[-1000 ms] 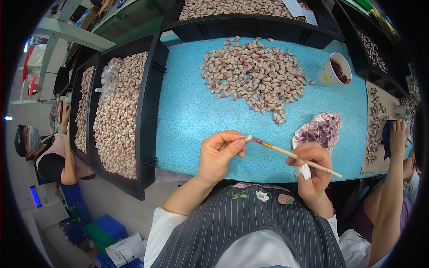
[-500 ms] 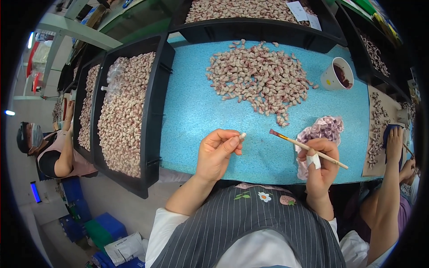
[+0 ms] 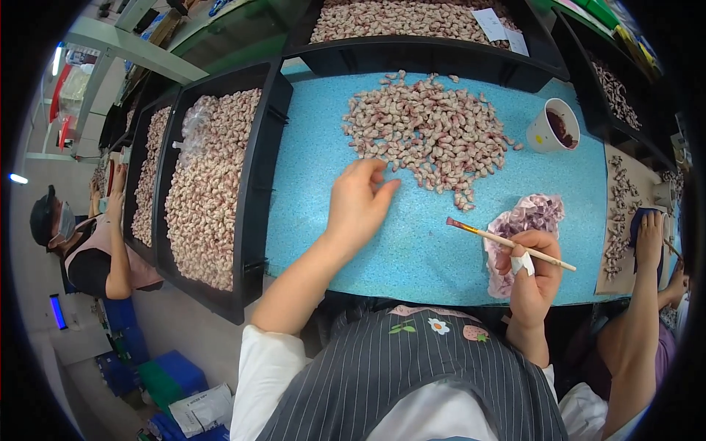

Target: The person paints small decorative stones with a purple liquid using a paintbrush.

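Observation:
My left hand (image 3: 358, 202) reaches to the left edge of a heap of small cream and reddish-purple curled pieces (image 3: 426, 125) on the blue table mat. Its thumb stands apart from the bent fingers, and I see nothing held between them. A few pieces lie close by the fingertips. In my right hand (image 3: 535, 275) is a thin paintbrush (image 3: 471, 228) with a pale wooden handle and dark red bristles, pointing left. White tape wraps one finger of this hand. Beneath it lies a crumpled, purple-stained cloth or paper (image 3: 540, 213). A white cup (image 3: 540, 136) with dark red contents stands behind it.
Black trays of similar pieces stand at the left (image 3: 213, 191) and along the far side (image 3: 434, 55). Another dark tray (image 3: 603, 88) is at the far right. Beside me on the right, a co-worker's arm (image 3: 640, 316) rests near a brown board (image 3: 618, 220). A masked person works at the left.
My left hand has moved forward from the near part of the mat to the heap. The small pale piece it pinched no longer shows in it. My right hand stays nearly still with the paintbrush.

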A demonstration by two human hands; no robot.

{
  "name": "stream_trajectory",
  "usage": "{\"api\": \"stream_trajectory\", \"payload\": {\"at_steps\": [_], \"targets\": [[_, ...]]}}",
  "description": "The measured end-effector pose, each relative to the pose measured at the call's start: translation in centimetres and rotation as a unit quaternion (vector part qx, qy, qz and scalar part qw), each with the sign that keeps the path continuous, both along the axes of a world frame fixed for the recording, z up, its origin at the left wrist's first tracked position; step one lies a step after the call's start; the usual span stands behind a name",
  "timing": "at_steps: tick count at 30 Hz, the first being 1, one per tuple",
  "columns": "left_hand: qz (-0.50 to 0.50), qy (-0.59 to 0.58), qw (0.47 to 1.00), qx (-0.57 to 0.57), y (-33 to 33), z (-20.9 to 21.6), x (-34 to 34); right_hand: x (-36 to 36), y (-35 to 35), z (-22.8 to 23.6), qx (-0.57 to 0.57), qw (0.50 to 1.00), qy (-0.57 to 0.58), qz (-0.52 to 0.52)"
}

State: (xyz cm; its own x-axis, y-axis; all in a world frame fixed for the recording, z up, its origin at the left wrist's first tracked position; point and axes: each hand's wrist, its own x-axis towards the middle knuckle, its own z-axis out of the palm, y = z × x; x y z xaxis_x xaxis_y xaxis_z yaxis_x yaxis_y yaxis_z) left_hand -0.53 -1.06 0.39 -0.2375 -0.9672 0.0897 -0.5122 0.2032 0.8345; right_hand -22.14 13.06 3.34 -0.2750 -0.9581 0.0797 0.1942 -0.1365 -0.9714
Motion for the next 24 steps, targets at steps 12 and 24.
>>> {"api": "stream_trajectory", "payload": {"at_steps": [12,24], "targets": [[-0.066,-0.105,0.977,-0.172,1.1,0.1,-0.9,0.3,-1.6,0.2,0.007,1.000,-0.025,0.002],[-0.137,0.033,0.989,0.032,6.4,3.7,-0.3,0.9,-0.8,1.2,-0.100,0.976,0.179,0.071]]}}
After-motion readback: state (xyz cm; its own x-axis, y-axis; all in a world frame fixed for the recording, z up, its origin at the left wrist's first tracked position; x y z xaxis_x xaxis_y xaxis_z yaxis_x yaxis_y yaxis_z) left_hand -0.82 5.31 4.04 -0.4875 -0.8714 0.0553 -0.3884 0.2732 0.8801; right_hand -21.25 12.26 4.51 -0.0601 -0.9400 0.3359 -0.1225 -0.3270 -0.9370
